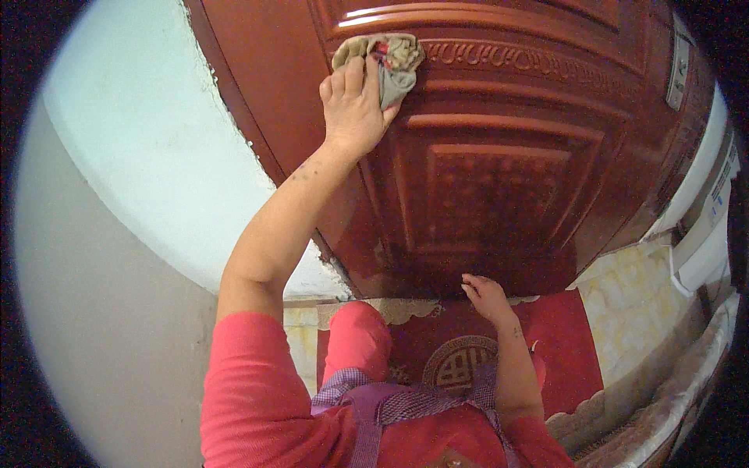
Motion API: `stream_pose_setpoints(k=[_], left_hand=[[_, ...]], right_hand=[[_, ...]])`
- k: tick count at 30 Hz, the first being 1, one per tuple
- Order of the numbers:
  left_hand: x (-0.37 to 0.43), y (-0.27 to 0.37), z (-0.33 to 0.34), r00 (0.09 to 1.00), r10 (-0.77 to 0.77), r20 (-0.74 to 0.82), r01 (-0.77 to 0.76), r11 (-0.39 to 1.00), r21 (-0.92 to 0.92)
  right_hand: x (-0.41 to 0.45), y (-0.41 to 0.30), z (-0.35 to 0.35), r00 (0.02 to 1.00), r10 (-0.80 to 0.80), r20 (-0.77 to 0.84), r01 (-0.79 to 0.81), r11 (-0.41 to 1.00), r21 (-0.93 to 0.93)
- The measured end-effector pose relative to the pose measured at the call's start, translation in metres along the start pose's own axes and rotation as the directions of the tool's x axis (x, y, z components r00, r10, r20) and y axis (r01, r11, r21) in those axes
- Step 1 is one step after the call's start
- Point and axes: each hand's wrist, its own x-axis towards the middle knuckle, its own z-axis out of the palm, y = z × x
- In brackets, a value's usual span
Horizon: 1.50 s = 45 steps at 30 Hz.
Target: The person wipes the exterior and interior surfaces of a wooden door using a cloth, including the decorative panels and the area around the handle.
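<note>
My left hand (354, 111) presses a bunched beige and grey cloth (401, 85) against a red-brown panelled door (497, 128). The cloth lies at the left end of a carved scroll band on the door, and a bit of red shows in its folds. Lower down, my right hand (487, 297) hangs near the bottom of the door, with its fingers loosely bent and nothing seen in it.
A red doormat (564, 333) with a round gold emblem lies on yellowish floor tiles (626, 292). On the left a pale wall (146, 146) meets the door frame at a rough edge. A metal lock plate (679, 73) is at the door's right. Covered furniture (661, 398) stands at lower right.
</note>
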Motion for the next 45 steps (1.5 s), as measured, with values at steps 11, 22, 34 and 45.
stream_pose_setpoints(k=[11,22,34,45], left_hand=[[-0.035,-0.017,-0.003,0.979,0.129,0.156,-0.151,0.979,0.138],[0.011,-0.007,-0.005,0.996,0.09,-0.01,-0.088,0.99,0.112],[-0.054,-0.012,0.006,0.968,0.169,0.188,-0.19,0.977,0.102],[0.003,0.017,0.002,0.995,0.078,0.066,-0.081,0.996,0.039]], right_hand=[[-0.006,0.006,0.002,1.0,-0.012,-0.023,0.012,1.0,0.001],[-0.005,-0.001,-0.004,0.999,0.05,0.011,-0.05,0.999,-0.005],[-0.013,0.001,-0.011,1.0,0.018,0.016,-0.018,1.0,-0.004],[-0.003,0.002,-0.004,1.0,-0.018,-0.013,0.018,1.0,-0.017]])
